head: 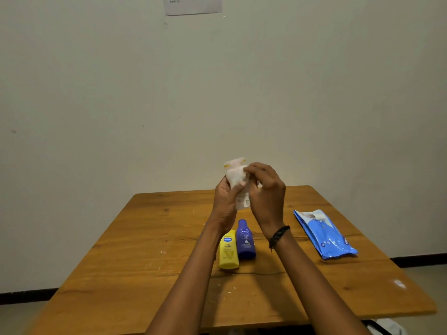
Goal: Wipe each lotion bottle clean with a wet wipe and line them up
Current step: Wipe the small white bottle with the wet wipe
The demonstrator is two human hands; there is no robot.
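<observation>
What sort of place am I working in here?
Probably a plain indoor room set up as a task station: a wooden table stands by a bare painted wall, and a printed instruction sheet is stuck to the wall above it.

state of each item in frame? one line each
white bottle: off the table, gripped by left hand
wet wipe: bunched against white bottle, pinched by right hand
yellow bottle: upright on table
blue bottle: upright, close beside yellow bottle
wipes pack: lying flat, flap unclear
</observation>
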